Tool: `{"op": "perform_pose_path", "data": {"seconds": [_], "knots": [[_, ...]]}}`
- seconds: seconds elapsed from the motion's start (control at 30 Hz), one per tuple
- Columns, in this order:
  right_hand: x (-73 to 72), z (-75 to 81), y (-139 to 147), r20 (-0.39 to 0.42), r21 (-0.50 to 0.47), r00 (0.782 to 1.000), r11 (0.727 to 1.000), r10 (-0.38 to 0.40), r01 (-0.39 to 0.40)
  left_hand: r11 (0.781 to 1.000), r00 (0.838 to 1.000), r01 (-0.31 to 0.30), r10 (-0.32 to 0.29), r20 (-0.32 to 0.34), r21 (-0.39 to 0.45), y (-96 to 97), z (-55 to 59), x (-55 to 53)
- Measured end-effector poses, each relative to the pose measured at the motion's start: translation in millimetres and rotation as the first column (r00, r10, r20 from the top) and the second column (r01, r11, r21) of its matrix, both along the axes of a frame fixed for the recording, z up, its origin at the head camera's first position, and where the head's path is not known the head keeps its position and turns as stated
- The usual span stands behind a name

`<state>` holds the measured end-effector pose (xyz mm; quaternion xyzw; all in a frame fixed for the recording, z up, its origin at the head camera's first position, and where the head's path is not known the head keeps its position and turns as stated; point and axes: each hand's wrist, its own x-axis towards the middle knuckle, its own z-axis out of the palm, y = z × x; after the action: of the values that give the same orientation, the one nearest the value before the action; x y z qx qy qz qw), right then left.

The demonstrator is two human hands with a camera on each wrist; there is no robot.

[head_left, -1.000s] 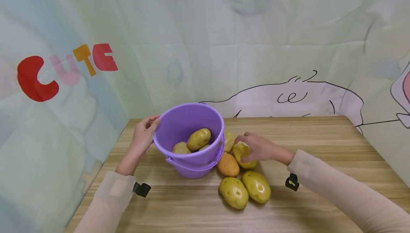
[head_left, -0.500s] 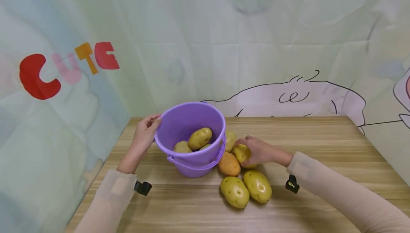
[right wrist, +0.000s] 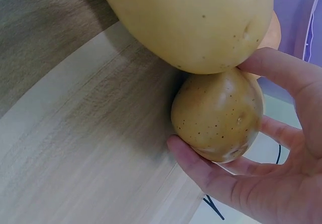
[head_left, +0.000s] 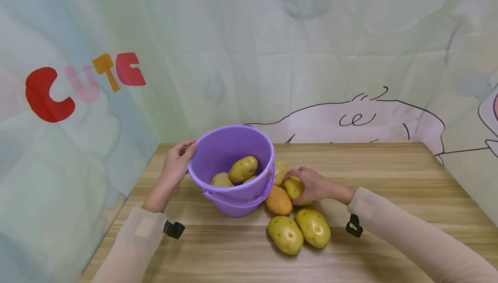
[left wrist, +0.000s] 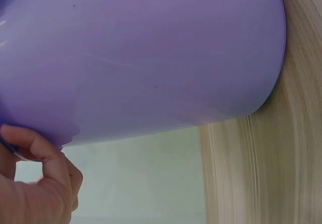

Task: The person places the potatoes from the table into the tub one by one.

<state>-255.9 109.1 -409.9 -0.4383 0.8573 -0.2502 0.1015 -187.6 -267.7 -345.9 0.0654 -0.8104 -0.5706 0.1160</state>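
A purple bucket (head_left: 229,196) leans toward the camera on the table, with several yellow potatoes such as this potato (head_left: 243,168) inside. My left hand (head_left: 177,164) holds its rim at the left, thumb and fingers curled over the edge. In the left wrist view the bucket's smooth wall (left wrist: 151,63) fills most of the picture. To the right of the bucket my right hand (head_left: 314,184) grips a yellow potato (right wrist: 216,116), its thumb and fingers spread round the sides. That potato sits low over the tabletop, next to an orange-brown potato (head_left: 279,200).
Two yellow potatoes, the left potato (head_left: 285,234) and the right potato (head_left: 313,227), lie nearer the camera. A paler potato (head_left: 279,172) stands behind, against the bucket. The bucket's handle (head_left: 249,203) hangs down in front. A printed curtain (head_left: 233,58) rises behind the wooden table (head_left: 373,162).
My right hand's fingers have closed in round the yellow potato. The left hand and the bucket have kept their place; the head view has shifted slightly.
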Motion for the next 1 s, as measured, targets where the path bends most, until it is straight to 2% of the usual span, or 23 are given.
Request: {"op": "perform_pose_path", "data": {"seconds": [0.37, 0.5, 0.73, 1.0], "knots": [[-2.1, -0.6, 3, -0.016, -0.02, 1.0, 1.0, -0.009, 0.009, 1.0, 1.0, -0.009, 0.009, 0.002, 0.017, 1.8, 0.5, 1.3], [-3.2, 6.1, 5, -0.037, -0.038, 0.999, 0.999, -0.01, 0.009, 1.0, 1.0, -0.005, 0.005, 0.01, 0.009, 1.6, 0.9, 1.1], [-6.6, 20.9, 11, 0.01, -0.035, 1.0, 0.999, -0.025, 0.025, 1.0, 1.0, 0.001, -0.001, 0.015, 0.013, 1.5, 0.6, 0.9], [-11.0, 34.8, 18, 0.01, -0.06, 1.0, 0.998, -0.024, 0.025, 1.0, 1.0, -0.009, 0.009, 0.015, 0.002, 1.2, 0.8, 0.7]]}}
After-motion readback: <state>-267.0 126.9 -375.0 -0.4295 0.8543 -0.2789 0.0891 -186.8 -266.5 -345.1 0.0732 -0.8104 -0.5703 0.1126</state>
